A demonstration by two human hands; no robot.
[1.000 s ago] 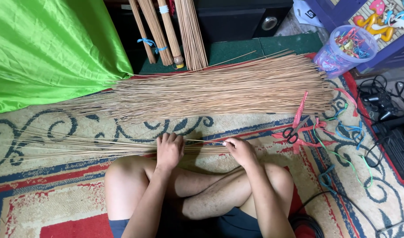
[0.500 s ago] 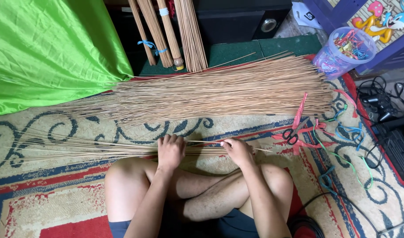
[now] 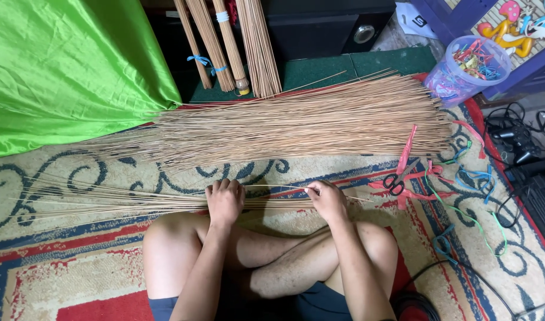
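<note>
We grip small bundle of thin sticks [image 3: 106, 202] on carpet [image 3: 58, 279] before crossed legs: left hand [image 3: 225, 201] closed around it, right hand [image 3: 327, 199] pinching its end. Barely moved since half-second ago; big stick pile [image 3: 296, 122] untouched beyond.

Patterned red, cream and blue woven carpet [image 3: 58, 279]; shiny green fabric sheet [image 3: 64, 65]; black cabinet [image 3: 320, 30] behind.

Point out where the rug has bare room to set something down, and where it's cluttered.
Free: the rug left of the knee, below the small bundle held by the left hand; also the strip between that bundle and the big stick pile. Crowded: right of the right hand, where scissors, ribbons and cables lie.
</note>
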